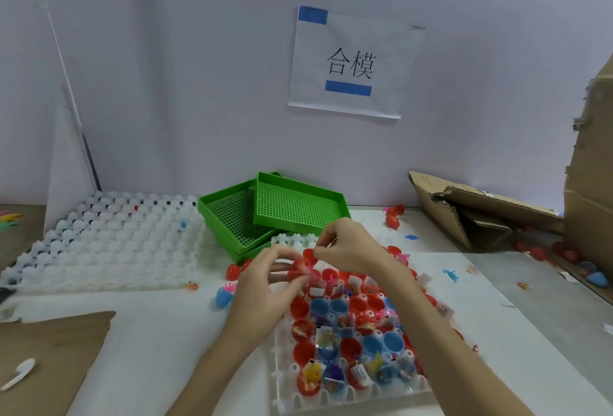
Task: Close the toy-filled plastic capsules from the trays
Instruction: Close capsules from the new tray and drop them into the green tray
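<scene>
A white tray [292, 395] in front of me holds several open red and blue capsule halves with small toys and paper slips inside. Above its far end, my left hand [265, 286] holds a red capsule [306, 264] with a pink toy sticking out. My right hand [345, 245] pinches the top of that same capsule from the right. The picture is blurred around the fingers. A closed red capsule [233, 271] and a blue one [224, 296] lie on the table left of the tray.
A large white tray [99, 243] lies at the left. Two green perforated trays [292, 206] are stacked behind my hands. Torn cardboard boxes [471, 213] stand at the right with loose capsules near them. Brown cardboard [49, 359] with a white piece lies front left.
</scene>
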